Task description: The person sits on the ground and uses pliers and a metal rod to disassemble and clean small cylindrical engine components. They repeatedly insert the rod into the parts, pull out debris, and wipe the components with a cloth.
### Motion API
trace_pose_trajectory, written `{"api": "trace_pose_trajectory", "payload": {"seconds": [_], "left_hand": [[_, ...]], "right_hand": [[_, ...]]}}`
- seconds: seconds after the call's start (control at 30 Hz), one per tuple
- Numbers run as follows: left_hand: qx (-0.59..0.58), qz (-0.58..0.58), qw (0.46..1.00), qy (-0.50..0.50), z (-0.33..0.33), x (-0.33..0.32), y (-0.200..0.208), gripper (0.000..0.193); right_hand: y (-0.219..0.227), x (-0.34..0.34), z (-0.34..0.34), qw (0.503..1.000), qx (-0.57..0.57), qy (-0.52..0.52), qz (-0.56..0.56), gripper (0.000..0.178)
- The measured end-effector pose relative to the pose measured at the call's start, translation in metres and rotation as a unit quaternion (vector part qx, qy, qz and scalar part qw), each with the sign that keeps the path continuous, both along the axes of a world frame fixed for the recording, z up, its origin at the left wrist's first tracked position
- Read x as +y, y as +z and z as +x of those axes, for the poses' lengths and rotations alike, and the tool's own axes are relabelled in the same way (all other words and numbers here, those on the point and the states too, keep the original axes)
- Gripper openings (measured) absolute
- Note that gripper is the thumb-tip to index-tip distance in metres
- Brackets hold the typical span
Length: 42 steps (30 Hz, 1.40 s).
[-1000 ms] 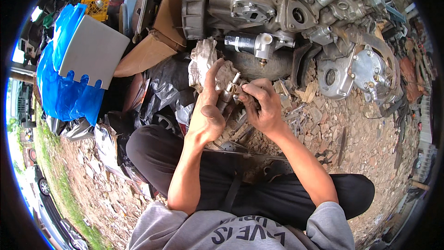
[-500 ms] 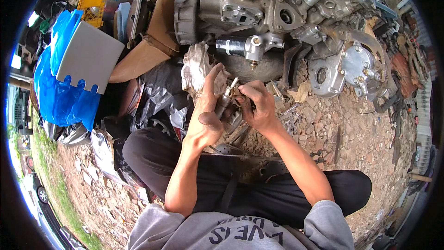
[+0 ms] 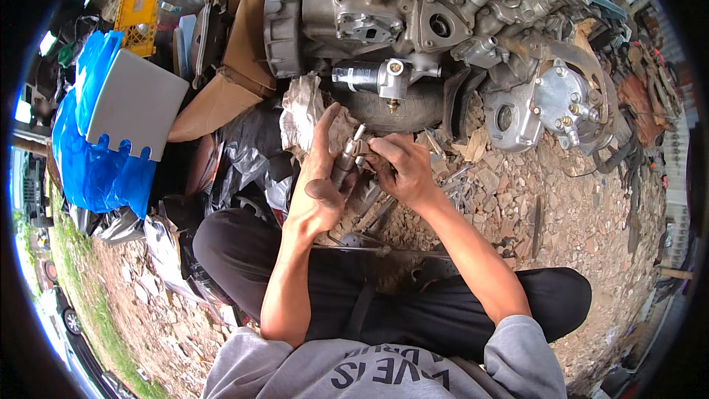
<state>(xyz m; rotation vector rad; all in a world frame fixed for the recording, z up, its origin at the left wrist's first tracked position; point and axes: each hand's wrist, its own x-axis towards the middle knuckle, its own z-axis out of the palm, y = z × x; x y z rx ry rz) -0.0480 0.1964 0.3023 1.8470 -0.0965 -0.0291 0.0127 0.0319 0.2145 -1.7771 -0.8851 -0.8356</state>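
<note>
- Lower frame: grey sweatshirt (image 3: 384, 373) and crossed legs in black trousers (image 3: 384, 303); 2 bare forearms rise toward centre.
- Centre: left hand (image 3: 319, 181) is wrapped round a small cylindrical metal part (image 3: 347, 159), fingers clamped on its body, index finger extended upward.
- Right hand (image 3: 399, 166) pinches the top end of the same part, fingertips together on it.
- Ground beneath: rubble and scattered metal pieces.
- Upper centre: large grey engine block (image 3: 413, 7).
- Upper left: blue plastic sheeting (image 3: 88, 162), grey panel (image 3: 136, 107), cardboard (image 3: 229, 74).
</note>
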Motion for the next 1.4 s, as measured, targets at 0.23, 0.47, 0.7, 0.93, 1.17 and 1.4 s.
{"api": "trace_pose_trajectory", "payload": {"seconds": [0.23,0.47,0.7,0.93,1.17,1.4], "left_hand": [[-0.014,0.013,1.0,0.022,0.004,0.005,-0.026,0.142],[0.043,-0.048,0.998,0.026,0.0,0.001,-0.001,0.135],[0.06,-0.022,0.995,0.078,0.004,-0.008,0.0,0.138],[0.117,0.008,0.991,0.057,0.005,0.005,0.018,0.061],[0.059,0.012,0.993,0.102,0.005,-0.001,-0.005,0.068],[0.113,0.037,0.987,0.109,0.01,0.001,-0.001,0.068]], "right_hand": [[0.01,0.004,-0.013,0.995,0.052,0.032,-0.073,0.038],[-0.022,-0.016,0.01,0.991,0.094,-0.091,0.031,0.024],[0.023,0.017,-0.007,0.998,0.038,0.054,-0.005,0.034],[-0.021,-0.009,0.001,0.99,0.119,-0.069,0.019,0.029],[0.0,0.022,-0.008,0.996,0.049,0.066,0.044,0.029],[-0.006,0.012,-0.011,0.988,0.142,-0.042,0.042,0.028]]}}
